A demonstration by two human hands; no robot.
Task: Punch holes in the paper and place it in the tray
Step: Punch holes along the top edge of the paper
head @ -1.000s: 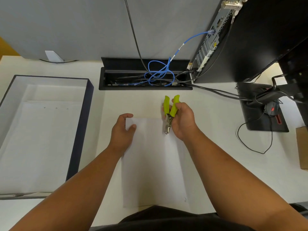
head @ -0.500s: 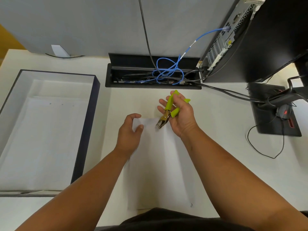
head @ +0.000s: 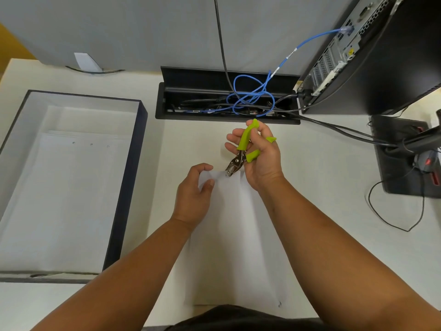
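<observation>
White paper [head: 233,235] lay at frame centre-bottom, w/ earlier punched sheets in the tray [head: 140,111] at left. Left hand [head: 194,194] pinched its top-left corner; right hand [head: 260,156] gripped the green punch [head: 241,151], which had tipped from upright, handles now spread, so its mouth met the top edge — first hole prob. imminent.

Single-hole punch [head: 241,151]: lime-green handles with a smooth, matt plastic or rubber look, and a bright, shiny bare-metal head. White sheet of paper [head: 236,235]: thin, matt, smooth, with soft lengthwise creases; dark-walled rectangular tray [head: 124,187]: matt, card-like walls with a pale matt lining, holding further white matt sheets. Cream desk top [head: 322,187]: smooth, low-sheen laminate look; blue network cable [head: 250,91]: glossy plastic jacket; black computer case [head: 393,68]: satin panel with a perforated bare-metal back.
</observation>
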